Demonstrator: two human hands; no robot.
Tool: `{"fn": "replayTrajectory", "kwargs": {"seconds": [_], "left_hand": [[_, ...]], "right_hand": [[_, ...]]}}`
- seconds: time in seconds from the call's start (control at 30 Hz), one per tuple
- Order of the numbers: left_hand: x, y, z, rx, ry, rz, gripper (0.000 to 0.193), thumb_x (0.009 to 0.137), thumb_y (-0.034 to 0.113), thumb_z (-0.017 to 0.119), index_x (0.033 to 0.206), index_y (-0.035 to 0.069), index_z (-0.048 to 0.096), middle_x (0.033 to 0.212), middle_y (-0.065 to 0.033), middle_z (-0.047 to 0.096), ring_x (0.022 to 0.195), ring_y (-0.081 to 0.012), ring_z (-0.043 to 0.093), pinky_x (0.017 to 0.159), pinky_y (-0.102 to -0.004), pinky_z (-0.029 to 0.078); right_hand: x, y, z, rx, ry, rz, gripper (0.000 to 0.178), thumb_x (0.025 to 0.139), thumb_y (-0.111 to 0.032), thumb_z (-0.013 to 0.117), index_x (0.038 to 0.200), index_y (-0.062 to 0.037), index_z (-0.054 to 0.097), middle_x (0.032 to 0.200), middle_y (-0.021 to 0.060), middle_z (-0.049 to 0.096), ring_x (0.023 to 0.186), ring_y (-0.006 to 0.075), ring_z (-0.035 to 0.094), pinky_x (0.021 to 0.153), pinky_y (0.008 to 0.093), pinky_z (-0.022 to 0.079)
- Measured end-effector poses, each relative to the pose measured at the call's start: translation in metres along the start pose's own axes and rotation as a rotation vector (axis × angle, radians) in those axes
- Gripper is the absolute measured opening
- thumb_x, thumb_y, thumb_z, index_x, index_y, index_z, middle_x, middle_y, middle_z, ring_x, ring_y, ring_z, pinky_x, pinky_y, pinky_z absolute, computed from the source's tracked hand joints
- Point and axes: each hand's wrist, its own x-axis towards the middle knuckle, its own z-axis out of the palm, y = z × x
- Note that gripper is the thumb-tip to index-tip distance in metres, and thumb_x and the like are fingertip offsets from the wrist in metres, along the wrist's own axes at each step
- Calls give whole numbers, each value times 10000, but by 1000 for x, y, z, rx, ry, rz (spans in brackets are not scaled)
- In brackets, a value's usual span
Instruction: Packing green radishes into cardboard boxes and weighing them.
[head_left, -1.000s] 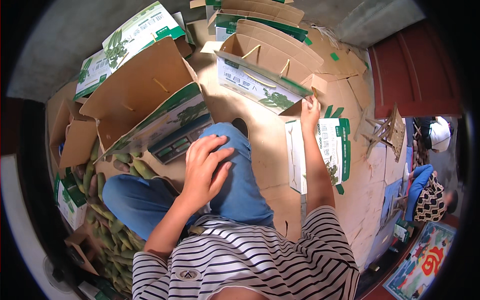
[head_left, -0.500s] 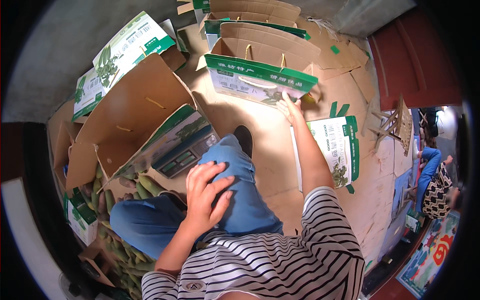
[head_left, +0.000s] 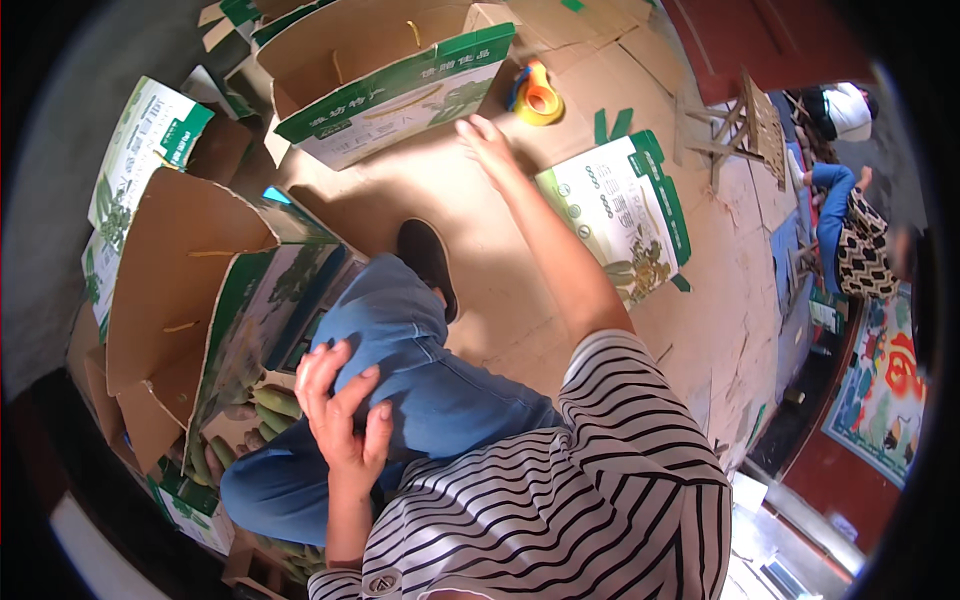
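My left hand rests on my raised knee, fingers spread and holding nothing. My right arm reaches forward; my right hand has its fingers stretched out beside the lower front edge of an open carton. Whether the fingertips touch it I cannot tell. The carton stands upright, white and green outside, brown inside, with yellow cord handles. Just past that hand an orange and yellow tape dispenser lies on the floor. A flattened printed carton lies beside my right forearm.
A large open carton stands at the left, with green radishes piled near its base. Printed cardboard leans by the wall. A wooden stool lies tipped at the right. Another person is at the far right.
The view has turned, shifting most things left and up. The far carton has turned and moved left relative to the tape dispenser, which now shows fully. My right hand has come off the carton's front face.
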Motion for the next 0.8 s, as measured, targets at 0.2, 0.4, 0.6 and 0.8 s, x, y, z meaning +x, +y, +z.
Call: {"fn": "replayTrajectory", "kwargs": {"seconds": [0.2, 0.4, 0.6, 0.8], "left_hand": [[0, -1, 7, 17, 38, 43, 267, 890, 214, 547, 1065, 17, 588, 1265, -185, 533, 1239, -372, 426, 1062, -485, 269], [2, 5, 15, 8, 72, 67, 260, 841, 154, 568, 1069, 32, 595, 1274, -167, 525, 1218, -378, 432, 1045, -491, 286], [-1, 14, 18, 98, 84, 59, 260, 893, 147, 527, 1111, 19, 589, 1296, -169, 521, 1260, -331, 411, 1083, -452, 249], [1, 13, 21, 71, 99, 70, 263, 836, 98, 564, 1090, 37, 596, 1286, -149, 523, 1247, -360, 414, 1064, -463, 265]], "right_hand": [[-136, 117, -236, -844, 728, -293, 290, 842, -105, 565, 1108, 3, 603, 1062, 204, 615, 1019, 360, 565, 907, 416, 437], [-258, 215, -296, -592, 1068, 502, 512, 817, -226, 581, 1235, 54, 487, 1161, 272, 556, 1066, 368, 554, 947, 425, 416], [-269, 147, -159, 5, 352, 626, 316, 866, -168, 582, 1151, -34, 551, 967, 151, 647, 633, 197, 637, 532, 293, 513], [-235, 139, -274, -789, 1147, -171, 327, 856, -232, 590, 1075, 10, 607, 1005, 211, 631, 936, 366, 600, 809, 416, 485]]}}
